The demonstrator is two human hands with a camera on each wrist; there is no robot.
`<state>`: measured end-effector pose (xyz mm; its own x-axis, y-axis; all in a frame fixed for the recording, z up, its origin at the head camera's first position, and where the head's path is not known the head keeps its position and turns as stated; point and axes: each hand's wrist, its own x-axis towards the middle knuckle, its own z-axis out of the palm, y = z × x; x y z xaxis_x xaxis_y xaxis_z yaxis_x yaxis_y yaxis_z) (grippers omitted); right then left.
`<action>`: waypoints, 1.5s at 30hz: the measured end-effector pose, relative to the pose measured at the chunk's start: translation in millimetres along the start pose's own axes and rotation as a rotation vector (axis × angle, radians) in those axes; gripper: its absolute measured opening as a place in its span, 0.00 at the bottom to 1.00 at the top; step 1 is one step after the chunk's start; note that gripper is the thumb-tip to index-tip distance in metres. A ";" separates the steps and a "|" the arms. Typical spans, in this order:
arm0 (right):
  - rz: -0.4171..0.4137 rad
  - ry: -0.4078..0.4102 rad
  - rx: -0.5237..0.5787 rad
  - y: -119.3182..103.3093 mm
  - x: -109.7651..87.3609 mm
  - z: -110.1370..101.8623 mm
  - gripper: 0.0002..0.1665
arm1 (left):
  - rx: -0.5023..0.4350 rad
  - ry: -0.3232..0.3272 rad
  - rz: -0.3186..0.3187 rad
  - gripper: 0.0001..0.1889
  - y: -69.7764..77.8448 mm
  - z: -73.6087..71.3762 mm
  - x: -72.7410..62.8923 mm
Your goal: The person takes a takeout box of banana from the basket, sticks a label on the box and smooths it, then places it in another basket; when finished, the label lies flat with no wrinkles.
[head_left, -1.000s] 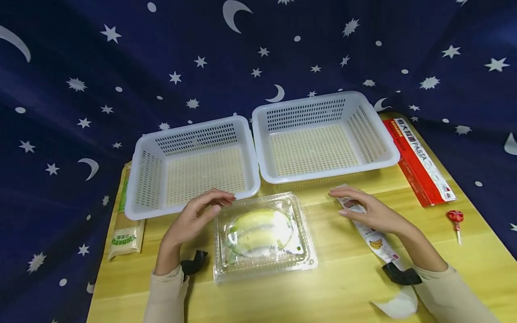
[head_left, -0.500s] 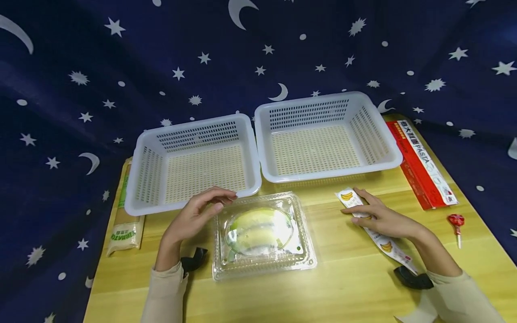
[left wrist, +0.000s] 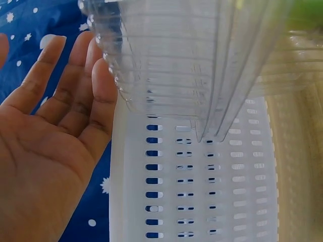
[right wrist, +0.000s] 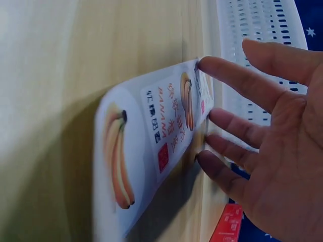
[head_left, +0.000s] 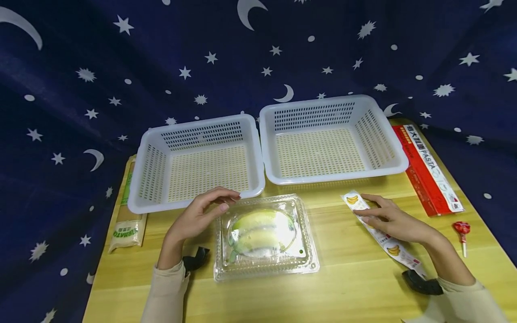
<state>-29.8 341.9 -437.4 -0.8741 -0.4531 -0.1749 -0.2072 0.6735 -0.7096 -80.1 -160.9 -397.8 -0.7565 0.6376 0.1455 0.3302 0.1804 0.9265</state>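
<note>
My left hand (head_left: 202, 215) is released, its fingers loosely bent and holding nothing, beside the far left corner of the clear plastic container (head_left: 266, 267); I cannot tell whether a fingertip touches the lid. The container lies on the middle of the table (head_left: 323, 291), just in front of the left white basket (head_left: 161, 207), with something yellow and green (head_left: 258, 233) showing through the glare.

My right hand (head_left: 393, 220) is spread rather than clenched, its fingertips at the far end of the white strip (head_left: 397, 249) printed with bananas. The strip lies between the container and the table's right edge, slanting from under my fingers toward my right wrist; the right wrist view shows its nearer part raised above the wood, a shadow beneath.

The right white basket (head_left: 339, 176) sits next to the left one along the far edge. The red pasta pack (head_left: 428, 168) lies along the right edge by the far right corner, the red lollipop (head_left: 462, 229) nearer to me on that same edge. By the left edge, the tan packet (head_left: 127, 229) lies partly under the left basket's rim.
</note>
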 end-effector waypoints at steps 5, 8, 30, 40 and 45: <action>0.005 0.028 -0.036 -1.5 3.9 3.1 0.18 | 0.003 0.003 -0.014 0.17 0.5 1.1 0.4; 0.016 0.047 -0.066 -3.1 6.2 3.7 0.16 | 0.010 0.003 -0.019 0.17 0.1 2.2 -0.6; -0.081 -0.017 0.105 2.0 20.7 12.0 0.33 | 0.041 0.002 -0.013 0.17 2.8 2.7 0.2; -0.188 -0.071 0.209 -4.9 18.9 20.0 0.36 | 0.058 0.000 -0.010 0.17 5.1 2.8 0.4; -0.312 -0.031 0.389 -21.4 22.3 20.9 0.36 | 0.059 -0.002 -0.004 0.17 5.0 2.9 -0.1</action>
<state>-35.8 305.1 -440.4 -0.7820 -0.6194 0.0701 -0.2720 0.2379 -0.9324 -76.8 -157.8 -394.2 -0.7567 0.6384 0.1404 0.3597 0.2272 0.9050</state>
